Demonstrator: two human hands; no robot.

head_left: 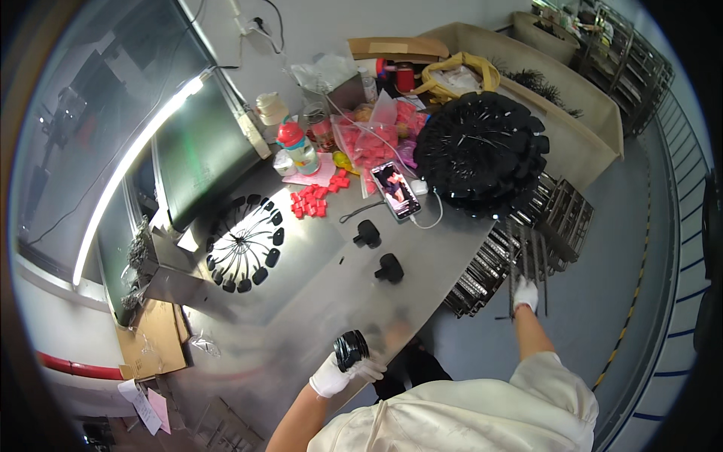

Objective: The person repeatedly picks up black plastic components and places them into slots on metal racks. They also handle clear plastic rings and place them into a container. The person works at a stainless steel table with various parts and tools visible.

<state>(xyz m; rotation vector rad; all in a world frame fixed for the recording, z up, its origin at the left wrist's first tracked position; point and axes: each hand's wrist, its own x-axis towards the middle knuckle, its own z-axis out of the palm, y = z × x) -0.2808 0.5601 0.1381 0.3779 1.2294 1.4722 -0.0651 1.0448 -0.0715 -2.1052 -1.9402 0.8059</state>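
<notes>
My left hand, in a white glove, is closed around a bundle of black glossy parts just above the table's near edge. Out to the right, my gloved right hand grips the near end of a metal rack of long dark bars. That rack lies over a stack of similar metal racks beside the table. Two black knob-like pieces rest on the steel table. Left of them, black flat-headed parts with thin stems form a ring, heads outward.
A large black pile of parts stands at the table's far right. Near it lies a phone with a cable. Small red pieces, bags and a red-lidded bottle sit toward the back. A bright tube lamp slants at left.
</notes>
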